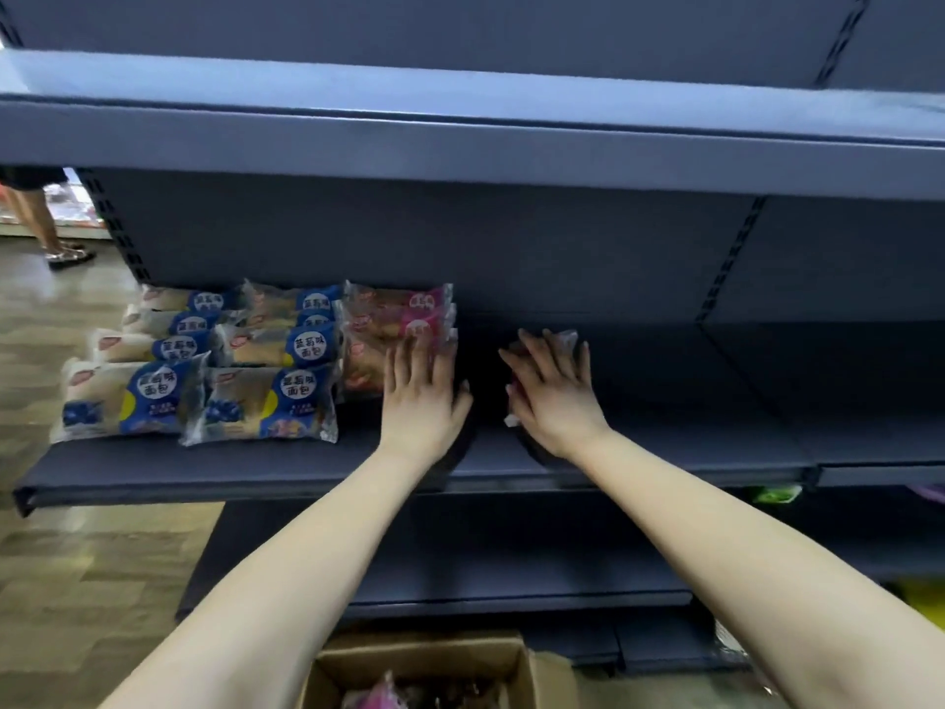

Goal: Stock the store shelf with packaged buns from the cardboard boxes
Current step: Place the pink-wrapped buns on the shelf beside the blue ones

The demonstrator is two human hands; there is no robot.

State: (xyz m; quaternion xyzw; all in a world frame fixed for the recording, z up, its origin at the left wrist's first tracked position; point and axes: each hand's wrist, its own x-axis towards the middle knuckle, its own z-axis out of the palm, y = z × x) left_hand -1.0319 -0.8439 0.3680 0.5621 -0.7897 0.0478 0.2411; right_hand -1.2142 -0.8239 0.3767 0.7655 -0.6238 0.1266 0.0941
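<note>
Box (424, 662) below — hands (422, 388) flat on pink buns (404, 319).

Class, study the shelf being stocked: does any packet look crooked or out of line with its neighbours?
Yes. The front blue-labelled bun packet in the second column sits skewed, its near left corner swung forward of the blue-labelled packet beside it. The pink-labelled packets look squarely stacked; the one under the right hand is mostly hidden.

Blue bun packs (301, 396) on the shelf read "蓝莓味面包".
</note>
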